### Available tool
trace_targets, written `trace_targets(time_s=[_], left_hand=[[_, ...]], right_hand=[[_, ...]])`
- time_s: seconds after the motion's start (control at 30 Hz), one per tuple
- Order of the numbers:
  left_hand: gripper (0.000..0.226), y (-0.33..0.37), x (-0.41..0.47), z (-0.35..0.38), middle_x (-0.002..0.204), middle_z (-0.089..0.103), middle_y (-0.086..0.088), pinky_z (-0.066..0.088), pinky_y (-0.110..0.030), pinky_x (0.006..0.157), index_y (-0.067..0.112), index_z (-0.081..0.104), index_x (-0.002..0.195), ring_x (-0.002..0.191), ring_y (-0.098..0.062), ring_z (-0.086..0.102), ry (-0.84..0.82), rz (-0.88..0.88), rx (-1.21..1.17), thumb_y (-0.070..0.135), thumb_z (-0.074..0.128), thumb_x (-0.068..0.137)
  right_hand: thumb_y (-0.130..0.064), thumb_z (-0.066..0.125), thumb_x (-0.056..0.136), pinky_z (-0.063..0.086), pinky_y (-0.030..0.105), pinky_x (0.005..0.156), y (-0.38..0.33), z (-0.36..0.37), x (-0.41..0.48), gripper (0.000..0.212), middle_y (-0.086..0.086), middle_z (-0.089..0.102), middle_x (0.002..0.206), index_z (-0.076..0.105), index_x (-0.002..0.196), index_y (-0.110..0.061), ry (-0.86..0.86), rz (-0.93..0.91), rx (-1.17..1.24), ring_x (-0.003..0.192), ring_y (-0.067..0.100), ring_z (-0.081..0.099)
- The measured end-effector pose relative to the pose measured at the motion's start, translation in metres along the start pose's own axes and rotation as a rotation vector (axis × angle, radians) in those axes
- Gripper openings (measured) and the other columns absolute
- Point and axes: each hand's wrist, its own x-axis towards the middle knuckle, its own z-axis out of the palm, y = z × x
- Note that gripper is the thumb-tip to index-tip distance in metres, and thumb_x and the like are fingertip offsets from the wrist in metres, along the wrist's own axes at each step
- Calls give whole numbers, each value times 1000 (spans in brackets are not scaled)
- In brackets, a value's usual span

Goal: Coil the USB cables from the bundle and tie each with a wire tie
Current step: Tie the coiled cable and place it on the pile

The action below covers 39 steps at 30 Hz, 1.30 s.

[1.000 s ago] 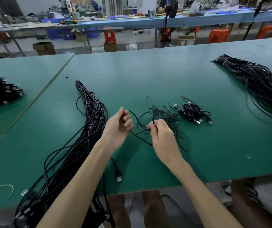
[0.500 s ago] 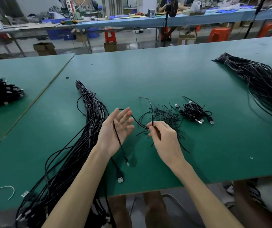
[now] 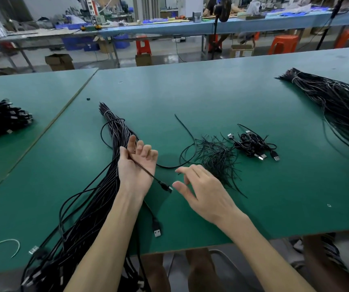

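A long bundle of black USB cables [image 3: 97, 199] lies on the green table [image 3: 211, 98], running from the middle towards the near left edge. My left hand [image 3: 136, 167] is palm up beside it with relaxed fingers. One black cable [image 3: 148, 173] lies across that palm from the thumb side, and its small plug [image 3: 168, 188] sticks out past the heel. The cable's other part loops on the table behind the hand. My right hand [image 3: 203, 192] hovers by the plug, fingers spread, holding nothing. A pile of black wire ties [image 3: 215, 157] lies just beyond it.
Coiled, tied cables [image 3: 253, 144] lie right of the ties. A second big bundle [image 3: 338, 104] lies at the far right, and a heap of coiled cables [image 3: 0, 119] sits on the left table. A USB-A plug [image 3: 157, 230] and a white tie [image 3: 3, 245] lie near the front edge.
My right hand let go of the cable and dropped towards me, fingers spread. My left hand opened and turned palm up, with the cable now across it.
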Motion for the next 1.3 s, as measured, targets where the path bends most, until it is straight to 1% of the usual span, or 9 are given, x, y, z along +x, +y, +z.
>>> trace_targets(time_s=[0.13,0.27,0.5,0.6,0.7,0.83,1.0,1.17,1.3], left_hand=[[57,-6,2,0,70,48,1,40,-26,58,18,66,100,56,-14,40,-36,12,71,51,20,110],[56,-9,-2,2,73,50,2,38,-27,61,20,65,104,58,-13,39,-58,-17,131,52,19,110],[61,-17,-13,10,75,49,1,41,-27,67,10,69,94,62,-15,42,-115,-185,273,56,32,107],[50,-23,-20,12,82,57,-2,50,-31,80,7,70,97,72,-18,56,-194,-288,409,48,43,106],[29,-24,-24,10,101,65,-8,52,-38,98,3,62,116,98,-26,65,-306,-348,551,28,50,106],[25,-25,-22,8,113,70,-12,54,-40,99,-1,57,125,113,-31,67,-326,-281,583,12,47,106],[23,-25,-18,3,95,68,-3,57,-30,82,3,63,116,83,-18,68,-262,-224,569,15,45,108],[25,-21,-13,-1,83,57,3,40,-17,53,3,67,118,50,-4,40,-267,-237,562,18,52,105],[28,-19,-14,-5,82,59,6,33,-14,44,8,71,117,40,-1,33,-389,-298,729,27,54,106]], right_hand=[[-59,41,103,50,30,85,0,2,-3,55,-9,54,83,67,115,-13,-23,-86,-18,83,12,54],[-33,64,100,52,31,77,3,7,-4,22,-6,59,82,68,97,-12,15,-134,-38,79,14,54],[-19,64,99,49,26,68,2,7,-1,14,-2,59,83,59,89,-10,162,-44,-44,74,12,53],[-17,64,99,46,24,64,2,7,0,14,-1,59,80,58,89,-9,227,38,-40,70,9,47],[-16,66,98,39,19,60,2,6,1,16,-1,59,78,57,88,-9,291,133,-46,66,9,43],[-16,67,98,37,20,60,2,7,1,17,-1,57,76,56,86,-9,299,142,-52,64,10,41],[-19,63,101,46,26,58,1,4,1,17,-2,57,77,57,88,-9,266,104,-27,64,10,47],[-30,50,106,49,27,74,-2,2,-3,26,-1,59,90,60,101,-7,215,5,46,79,11,52],[-4,53,103,55,38,88,3,2,-1,26,7,59,116,56,129,-2,338,85,15,104,21,59]])
